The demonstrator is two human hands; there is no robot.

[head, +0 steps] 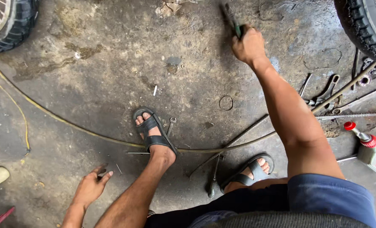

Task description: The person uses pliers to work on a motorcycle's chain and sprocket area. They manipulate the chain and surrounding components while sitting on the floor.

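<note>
- Grey, oil-stained concrete (112,84) lies under everything; I crouch on it in black sandals, and my left hand (91,185) is the nearest thing to me, low beside my left leg.
- Its fingers (104,172) are loosely spread and hold nothing; they hover at or just touch the floor, I cannot tell which, with a small thin nail-like piece (118,169) just beyond the fingertips.
- A little further from those fingers, a long thin cable (91,133) curves across the floor under my left sandal (152,135), and a small spanner (170,125) lies just beside that foot.
- By my right sandal (251,171), well apart from either hand, a dark screwdriver-like tool (213,177) rests on the floor.
- Off to the right of my right forearm stands a pale plastic bottle (371,147) with a red nozzle cap and a red band; its label is too small to tell.
- Beyond it, spanners and rods (323,99) lie in a loose heap near a knobbly tyre (361,25).
- Farthest out, my right hand (249,44) is stretched forward with its fingers wrapped tight round the green-handled pliers (232,19), whose dark nose points away from me.
- I judge the step in hand to be fetching or lifting that tool; the next move calls for a firm grip and bringing it back toward the cable at my feet.
</note>
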